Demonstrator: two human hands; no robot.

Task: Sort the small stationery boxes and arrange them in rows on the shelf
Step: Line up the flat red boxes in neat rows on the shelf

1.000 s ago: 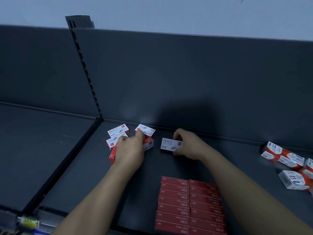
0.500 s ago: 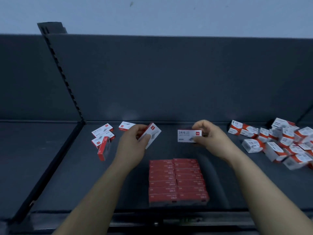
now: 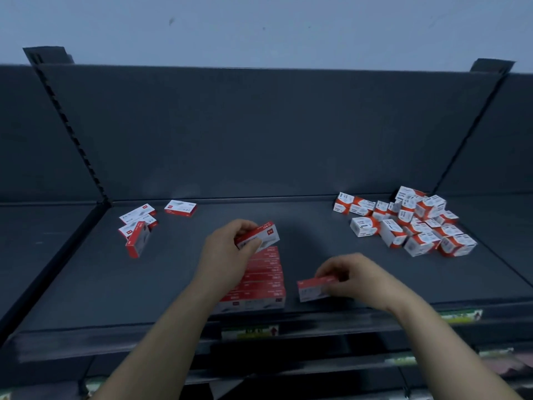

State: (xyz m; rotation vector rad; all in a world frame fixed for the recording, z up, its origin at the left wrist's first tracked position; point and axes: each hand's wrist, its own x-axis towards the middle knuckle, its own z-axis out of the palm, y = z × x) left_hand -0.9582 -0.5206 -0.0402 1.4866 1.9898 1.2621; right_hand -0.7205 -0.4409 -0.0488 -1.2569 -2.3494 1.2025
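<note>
My left hand (image 3: 223, 256) grips a red-and-white staple box (image 3: 261, 236) just above the far end of a neat row of red boxes (image 3: 264, 280) near the shelf's front edge. My right hand (image 3: 350, 277) holds another red-and-white box (image 3: 310, 288) on edge at the shelf surface, right of that row; whether it touches the shelf I cannot tell. Several loose flat boxes (image 3: 138, 229) lie at the back left. A pile of cube-shaped white-and-orange boxes (image 3: 409, 223) sits at the back right.
The dark grey shelf (image 3: 86, 284) has a back panel and a slotted upright (image 3: 66, 125) at the left. Price labels (image 3: 249, 332) line the front rail. Lower shelves show beneath the front edge.
Both hands have drawn back from the rear of the shelf toward the front, each carrying a box. The right box now sits low beside the red row; the view has widened and tilted down.
</note>
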